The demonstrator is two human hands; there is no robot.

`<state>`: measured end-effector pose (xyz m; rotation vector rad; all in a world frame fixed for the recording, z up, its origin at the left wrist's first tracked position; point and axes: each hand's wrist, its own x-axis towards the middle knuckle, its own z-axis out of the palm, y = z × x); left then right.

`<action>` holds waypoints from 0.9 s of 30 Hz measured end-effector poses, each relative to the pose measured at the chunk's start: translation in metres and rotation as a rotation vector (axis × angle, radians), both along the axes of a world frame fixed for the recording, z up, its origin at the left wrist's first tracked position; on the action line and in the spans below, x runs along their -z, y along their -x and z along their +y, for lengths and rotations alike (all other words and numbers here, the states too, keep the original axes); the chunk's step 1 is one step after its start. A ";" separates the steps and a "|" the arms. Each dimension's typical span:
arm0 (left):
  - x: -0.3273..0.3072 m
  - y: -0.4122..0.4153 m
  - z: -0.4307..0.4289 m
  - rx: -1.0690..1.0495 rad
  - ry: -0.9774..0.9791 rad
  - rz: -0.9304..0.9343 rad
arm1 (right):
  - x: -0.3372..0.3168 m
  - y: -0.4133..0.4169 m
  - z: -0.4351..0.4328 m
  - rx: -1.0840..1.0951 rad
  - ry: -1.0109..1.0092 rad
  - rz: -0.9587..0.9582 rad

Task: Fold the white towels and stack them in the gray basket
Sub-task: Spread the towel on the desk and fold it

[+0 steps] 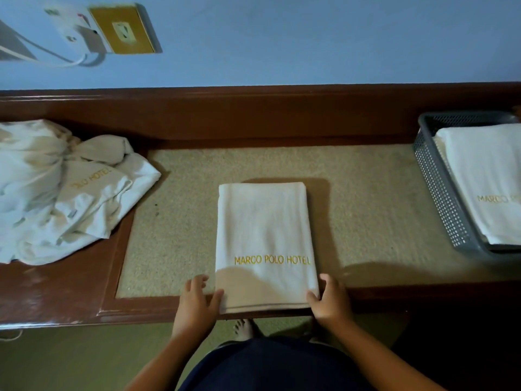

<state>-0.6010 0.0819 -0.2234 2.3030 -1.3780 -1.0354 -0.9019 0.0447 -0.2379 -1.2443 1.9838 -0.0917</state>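
- The folded towel (265, 235) lies in the middle of the bench (366, 210), well apart from the gray basket (439, 193) at the right.
- My left hand (197, 299) and right hand (330, 301) each pinch a near corner, thumb on top.
- If I lift by these corners alone, I judge the far layers could sag and unfold on the way over.

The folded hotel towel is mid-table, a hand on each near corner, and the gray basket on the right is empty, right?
Not empty: the head view shows the gray basket holding a stacked towel already. The rest stands: the folded towel lies mid-table, left hand and right hand at its near corners.
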 end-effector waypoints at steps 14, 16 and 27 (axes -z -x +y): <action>0.008 0.037 -0.076 -0.285 -0.217 0.302 | -0.004 -0.050 -0.054 0.211 -0.001 -0.086; 0.000 0.024 -0.082 -0.385 -0.248 0.507 | -0.010 -0.037 -0.071 0.366 -0.089 -0.258; -0.075 0.071 -0.150 -0.359 -0.287 0.929 | -0.025 0.013 -0.089 0.173 -0.343 -0.485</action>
